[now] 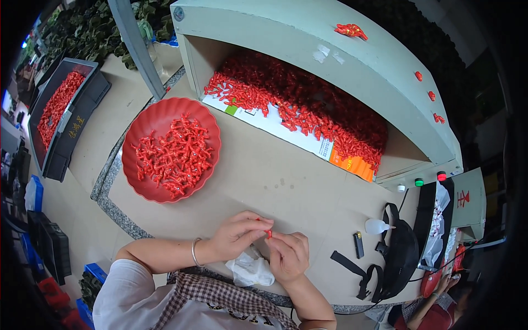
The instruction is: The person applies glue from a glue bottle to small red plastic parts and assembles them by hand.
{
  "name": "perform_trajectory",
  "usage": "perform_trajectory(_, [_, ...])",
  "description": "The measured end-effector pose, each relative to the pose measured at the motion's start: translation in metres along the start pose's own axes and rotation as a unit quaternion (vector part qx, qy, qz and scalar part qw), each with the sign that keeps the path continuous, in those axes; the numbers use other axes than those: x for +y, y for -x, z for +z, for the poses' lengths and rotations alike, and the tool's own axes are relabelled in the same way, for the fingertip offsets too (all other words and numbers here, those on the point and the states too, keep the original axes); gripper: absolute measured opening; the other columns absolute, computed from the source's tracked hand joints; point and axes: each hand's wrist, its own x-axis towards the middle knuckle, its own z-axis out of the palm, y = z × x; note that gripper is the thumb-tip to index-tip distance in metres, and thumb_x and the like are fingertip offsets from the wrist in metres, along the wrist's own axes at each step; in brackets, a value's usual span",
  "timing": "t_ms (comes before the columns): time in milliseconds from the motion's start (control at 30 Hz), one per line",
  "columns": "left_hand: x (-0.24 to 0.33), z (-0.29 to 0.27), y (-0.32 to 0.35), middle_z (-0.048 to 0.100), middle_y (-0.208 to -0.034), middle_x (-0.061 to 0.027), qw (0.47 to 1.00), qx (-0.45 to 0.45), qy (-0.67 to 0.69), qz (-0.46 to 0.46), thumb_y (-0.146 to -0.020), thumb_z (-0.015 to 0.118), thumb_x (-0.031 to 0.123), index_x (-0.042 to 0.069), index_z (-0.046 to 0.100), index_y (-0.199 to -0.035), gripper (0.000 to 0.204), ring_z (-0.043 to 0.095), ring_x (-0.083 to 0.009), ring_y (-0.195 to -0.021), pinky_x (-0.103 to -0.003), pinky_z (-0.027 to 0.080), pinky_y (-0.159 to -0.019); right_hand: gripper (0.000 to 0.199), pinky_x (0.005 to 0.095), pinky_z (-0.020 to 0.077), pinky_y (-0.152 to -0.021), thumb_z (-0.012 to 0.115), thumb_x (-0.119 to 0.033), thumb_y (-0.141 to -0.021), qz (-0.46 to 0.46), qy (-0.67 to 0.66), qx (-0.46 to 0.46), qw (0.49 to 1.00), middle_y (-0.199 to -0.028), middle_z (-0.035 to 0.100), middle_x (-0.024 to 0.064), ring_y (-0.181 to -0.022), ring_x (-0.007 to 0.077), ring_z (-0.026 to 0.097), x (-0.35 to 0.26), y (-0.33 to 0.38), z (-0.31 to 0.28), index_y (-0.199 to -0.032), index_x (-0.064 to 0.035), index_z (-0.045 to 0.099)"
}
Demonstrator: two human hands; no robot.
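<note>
My left hand (240, 235) and my right hand (290, 256) meet over the near edge of the table. Both are closed in a pinch, fingertips almost touching. Between them shows a small glossy red piece (269, 234), mostly hidden by the fingers, so its shape is unclear. A crumpled white cloth (249, 269) lies just below my hands. To the left stands a red scalloped bowl (213, 124) holding a heap of red branching pieces (175, 157). Beyond, many small red pieces (308, 118) lie piled on printed cardboard inside a pale cabinet (264, 25).
At right lie a black waist bag (400, 256), a small white squeeze bottle (377, 226) and a black lighter-like object (358, 245). A grey crate (82, 118) of red pieces stands far left. A metal post (136, 49) rises behind the bowl. Another person's arm (426, 308) shows at lower right.
</note>
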Motion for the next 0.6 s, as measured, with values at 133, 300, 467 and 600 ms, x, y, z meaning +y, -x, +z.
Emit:
perform_trajectory(133, [-0.0003, 0.002, -0.0003, 0.057, -0.104, -0.0117, 1.0, 0.01, 0.02, -0.005, -0.084, 0.053, 0.002, 0.002, 0.059, -0.102, 0.018, 0.055, -0.0198, -0.094, -0.028, 0.046, -0.08, 0.017, 0.0311, 0.0443, -0.06, 0.07, 0.002, -0.064, 0.004, -0.002, 0.003, 1.0, -0.083, 0.061, 0.0071, -0.068, 0.0219, 0.054, 0.0, -0.0007, 0.001, -0.077, -0.0042, 0.06])
perform_trajectory(300, [-0.0036, 0.0008, 0.0013, 0.056, -0.099, -0.0101, 0.999, 0.007, 0.021, -0.033, -0.084, 0.053, 0.001, 0.002, 0.057, -0.106, 0.022, 0.055, -0.0172, -0.09, -0.026, 0.045, -0.077, 0.014, 0.0306, 0.0438, -0.06, 0.07, 0.001, -0.063, -0.008, 0.007, 0.001, 1.0, -0.085, 0.061, 0.0067, -0.069, 0.0196, 0.055, 0.0018, -0.0015, 0.0023, -0.075, -0.0017, 0.062])
perform_trajectory(467, [-0.0042, 0.002, 0.0011, 0.054, -0.096, -0.0092, 0.996, 0.013, 0.053, -0.064, -0.084, 0.052, 0.001, 0.001, 0.056, -0.108, 0.024, 0.055, -0.0155, -0.088, -0.025, 0.045, -0.075, 0.014, 0.0303, 0.0441, -0.06, 0.07, 0.001, -0.063, 0.003, 0.0, -0.004, 1.0, -0.083, 0.062, 0.006, -0.069, 0.0198, 0.055, 0.0021, -0.0014, 0.0041, -0.075, -0.0023, 0.062])
perform_trajectory(600, [-0.0048, 0.0031, 0.0005, 0.054, -0.095, -0.0092, 0.993, 0.02, 0.065, -0.098, -0.085, 0.052, 0.001, 0.001, 0.056, -0.107, 0.023, 0.055, -0.0156, -0.087, -0.025, 0.045, -0.075, 0.015, 0.0297, 0.0448, -0.061, 0.07, 0.001, -0.063, 0.055, -0.005, -0.002, 0.998, -0.082, 0.062, 0.0057, -0.07, 0.0208, 0.055, 0.0015, -0.0005, 0.0055, -0.075, -0.0037, 0.063])
